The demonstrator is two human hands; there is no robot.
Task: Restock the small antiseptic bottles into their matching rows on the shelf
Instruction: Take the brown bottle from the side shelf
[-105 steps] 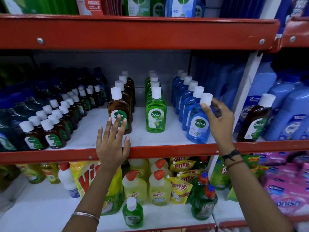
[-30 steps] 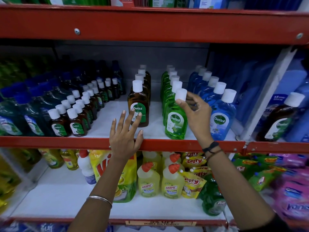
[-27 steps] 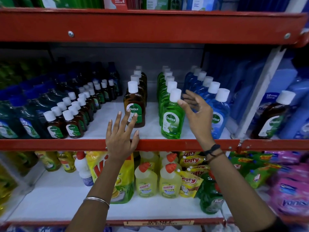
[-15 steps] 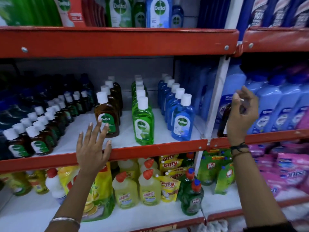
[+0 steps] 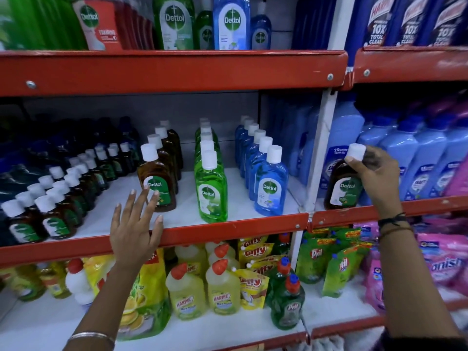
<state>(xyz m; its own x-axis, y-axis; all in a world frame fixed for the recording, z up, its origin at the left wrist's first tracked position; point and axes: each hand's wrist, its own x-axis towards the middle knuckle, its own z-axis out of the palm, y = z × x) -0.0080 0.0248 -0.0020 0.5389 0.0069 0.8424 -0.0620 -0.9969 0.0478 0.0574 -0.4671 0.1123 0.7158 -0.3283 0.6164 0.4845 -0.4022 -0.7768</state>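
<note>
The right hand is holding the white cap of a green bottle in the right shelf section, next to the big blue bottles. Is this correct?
Not quite: the head view shows the right hand on the white cap of a brown bottle, not a green one. It does stand in the right section beside the big blue bottles.

Shelf edge: red, across the middle of the frame.
Brown Dettol bottle, right of centre: dark amber, white cap, green-and-white label.
Green Dettol row, centre: bright green, white caps.
Blue Dettol row: light blue, white caps.
Harpic bottles, lower centre: yellow, red caps.
Vanish packs, lower right: pink.
</note>
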